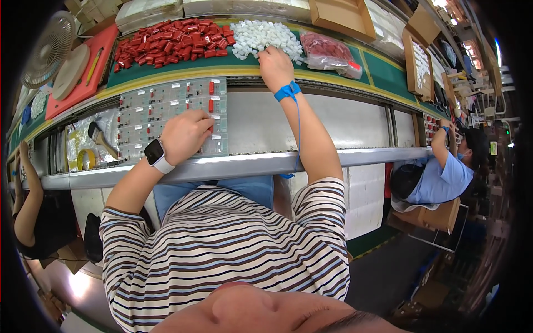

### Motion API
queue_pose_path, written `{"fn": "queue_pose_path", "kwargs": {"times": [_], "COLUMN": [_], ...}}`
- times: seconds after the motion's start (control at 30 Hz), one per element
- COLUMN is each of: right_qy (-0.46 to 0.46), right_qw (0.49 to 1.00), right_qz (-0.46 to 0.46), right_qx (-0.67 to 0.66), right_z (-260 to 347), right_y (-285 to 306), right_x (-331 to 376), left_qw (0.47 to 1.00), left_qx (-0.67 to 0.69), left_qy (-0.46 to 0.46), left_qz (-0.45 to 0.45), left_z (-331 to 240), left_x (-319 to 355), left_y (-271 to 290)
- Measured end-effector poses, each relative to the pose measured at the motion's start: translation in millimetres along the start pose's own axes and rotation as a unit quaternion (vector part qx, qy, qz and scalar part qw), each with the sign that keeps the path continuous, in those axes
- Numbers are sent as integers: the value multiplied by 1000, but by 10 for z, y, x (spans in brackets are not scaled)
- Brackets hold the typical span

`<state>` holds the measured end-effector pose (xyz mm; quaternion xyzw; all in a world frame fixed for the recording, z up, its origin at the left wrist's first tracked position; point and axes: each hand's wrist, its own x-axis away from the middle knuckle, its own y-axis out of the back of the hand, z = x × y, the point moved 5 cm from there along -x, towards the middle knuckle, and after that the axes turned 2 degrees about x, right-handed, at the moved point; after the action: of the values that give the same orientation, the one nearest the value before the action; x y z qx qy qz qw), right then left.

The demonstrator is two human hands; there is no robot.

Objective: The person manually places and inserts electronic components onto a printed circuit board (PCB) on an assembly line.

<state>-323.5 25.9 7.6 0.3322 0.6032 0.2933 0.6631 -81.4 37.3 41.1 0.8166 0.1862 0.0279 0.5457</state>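
My left hand (187, 133), with a watch on its wrist, is over a panel of circuit boards (166, 108). Its fingers are curled around a red capacitor (211, 128) at the panel's right side, partly hidden by the fingertips. Two more red capacitors stand above it in the same column. Further off, my right hand (276, 67) reaches into a pile of small white block-shaped parts (261, 38). Its fingers are bent together at the pile's near edge; whatever is between them is hidden. A blue wrist strap (287, 90) with a cord circles that wrist.
A heap of red capacitors (175, 43) lies left of the white parts, a plastic bag of red parts (330, 53) to their right. A metal rail (266, 159) runs in front of me. A brush (101, 139) and a fan (49, 49) are at left. Co-workers sit on both sides.
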Motion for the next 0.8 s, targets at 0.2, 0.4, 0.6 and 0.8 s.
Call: {"fn": "queue_pose_path", "kwargs": {"times": [0.2,0.4,0.6,0.8], "right_qy": [-23,-43,-37,-7], "right_qw": [999,999,974,930], "right_qz": [23,7,61,143], "right_qx": [29,-8,-217,-338], "right_z": [-62,51,584,1028], "right_y": [-19,141,497,755], "right_x": [43,10,213,697], "left_qw": [1000,993,961,949], "left_qx": [-2,-23,-213,-254], "left_qy": [-11,71,119,142], "left_qz": [13,-91,-127,-122], "left_z": [-2,679,1046,1099], "left_x": [-51,-545,-960,-1035], "left_y": [4,171,159,108]}}
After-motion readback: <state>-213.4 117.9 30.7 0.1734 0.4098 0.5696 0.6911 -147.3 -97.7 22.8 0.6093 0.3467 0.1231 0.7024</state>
